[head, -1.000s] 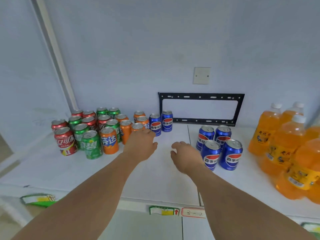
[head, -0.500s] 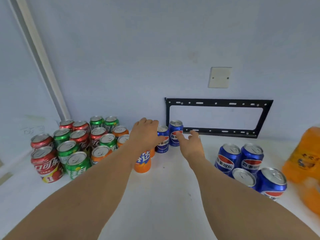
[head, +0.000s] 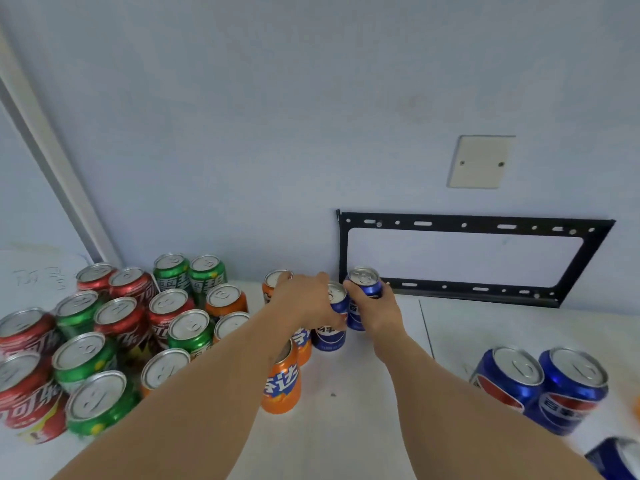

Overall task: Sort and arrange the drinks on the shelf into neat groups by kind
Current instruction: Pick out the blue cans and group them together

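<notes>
Two blue Pepsi cans stand side by side near the back wall of the white shelf [head: 346, 427]. My left hand [head: 306, 301] wraps the nearer blue can [head: 330, 336] from the left. My right hand [head: 375, 308] grips the farther blue can [head: 365, 284] from the right. Orange Fanta cans [head: 282, 382] stand just under my left forearm. A mixed cluster of red cola cans [head: 126, 318], green Sprite cans [head: 188, 330] and orange cans fills the left side. A group of blue Pepsi cans [head: 540, 389] stands at the right.
A black metal bracket [head: 478, 223] is fixed to the back wall behind the held cans. A pale wall plate [head: 481, 161] sits above it. A white post [head: 52, 161] rises at the left corner. An orange bottle edge [head: 638, 408] shows at the far right.
Both hands reached farther back and closed around the two blue cans by the wall. The view moved closer and to the left, so the orange bottles slid out of sight.
</notes>
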